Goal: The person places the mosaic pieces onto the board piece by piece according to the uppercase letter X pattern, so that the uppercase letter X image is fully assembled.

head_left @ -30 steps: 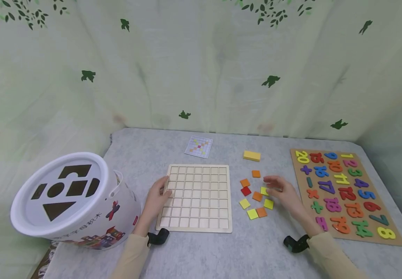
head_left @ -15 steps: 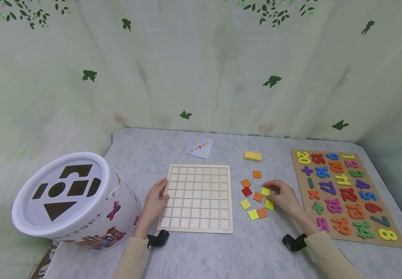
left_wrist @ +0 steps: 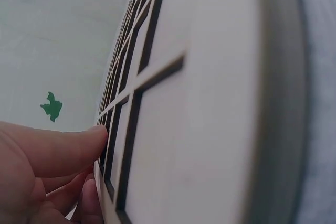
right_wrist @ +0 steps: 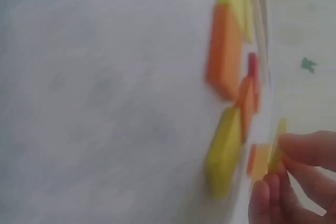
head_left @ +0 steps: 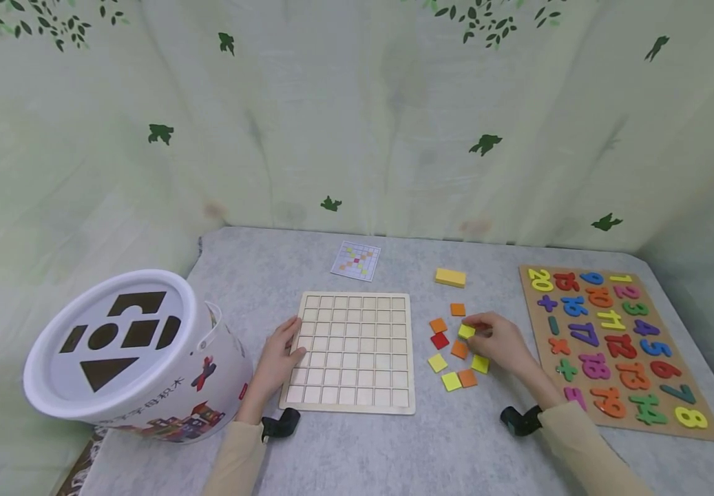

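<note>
My left hand (head_left: pixel 275 356) holds the left edge of a pale wooden grid board (head_left: pixel 349 353). In the left wrist view the thumb (left_wrist: pixel 68 150) lies over the board's rim, with the other fingers curled at its side. My right hand (head_left: pixel 502 344) pinches a yellow square tile (head_left: pixel 465 331) between thumb and fingers, over the loose tiles right of the board. Around it lie orange tiles (head_left: pixel 459 349), a red tile (head_left: pixel 439 341) and more yellow tiles (head_left: pixel 436 363). The right wrist view shows the pinched tile edge-on, past a yellow tile (right_wrist: pixel 224 153) on the table.
A printed pattern card (head_left: pixel 356 261) lies behind the board, and a yellow block (head_left: pixel 450 277) behind the tiles. On the right is a number puzzle board (head_left: pixel 580 386) with colourful numerals. A white bucket (head_left: pixel 220 386) with a shape-cutout lid stands at the left. A cloth backdrop hangs behind the table.
My right hand closes its fingers on a yellow tile and shifts it slightly up and left from its place among the others. The left hand stays at the board's edge.
</note>
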### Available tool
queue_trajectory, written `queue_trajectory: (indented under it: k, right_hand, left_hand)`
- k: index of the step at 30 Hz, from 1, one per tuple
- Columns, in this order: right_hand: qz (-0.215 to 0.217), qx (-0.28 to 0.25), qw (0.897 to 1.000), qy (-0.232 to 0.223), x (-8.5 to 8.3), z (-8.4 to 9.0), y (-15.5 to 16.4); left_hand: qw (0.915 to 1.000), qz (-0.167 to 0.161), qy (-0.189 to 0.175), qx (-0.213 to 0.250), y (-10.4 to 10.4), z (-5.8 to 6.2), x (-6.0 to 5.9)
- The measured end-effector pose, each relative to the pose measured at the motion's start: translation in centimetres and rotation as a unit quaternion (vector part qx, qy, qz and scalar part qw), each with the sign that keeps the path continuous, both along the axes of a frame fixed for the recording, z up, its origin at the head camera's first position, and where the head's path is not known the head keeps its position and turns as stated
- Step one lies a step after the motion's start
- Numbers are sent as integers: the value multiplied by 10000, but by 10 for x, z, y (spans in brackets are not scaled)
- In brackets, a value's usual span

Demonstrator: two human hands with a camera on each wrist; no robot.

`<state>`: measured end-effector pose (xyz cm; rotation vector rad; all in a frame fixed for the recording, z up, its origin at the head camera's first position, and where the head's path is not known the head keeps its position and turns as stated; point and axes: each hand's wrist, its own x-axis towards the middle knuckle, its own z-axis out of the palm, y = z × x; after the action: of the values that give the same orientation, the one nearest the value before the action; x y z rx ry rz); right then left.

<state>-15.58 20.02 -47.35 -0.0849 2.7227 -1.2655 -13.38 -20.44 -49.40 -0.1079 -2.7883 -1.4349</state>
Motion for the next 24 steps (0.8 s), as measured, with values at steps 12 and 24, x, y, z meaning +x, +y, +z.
queue_trajectory:
  k: [12,24]
  right_hand:
    - [1142,-913,9876,563,-31,14,-88]
    - [2138,-916,9697,753,-62,2,-179]
  left_hand:
    - [9999,57,-129,85,1,0,-1]
    - [9998,90,-162,62,1,1,0]
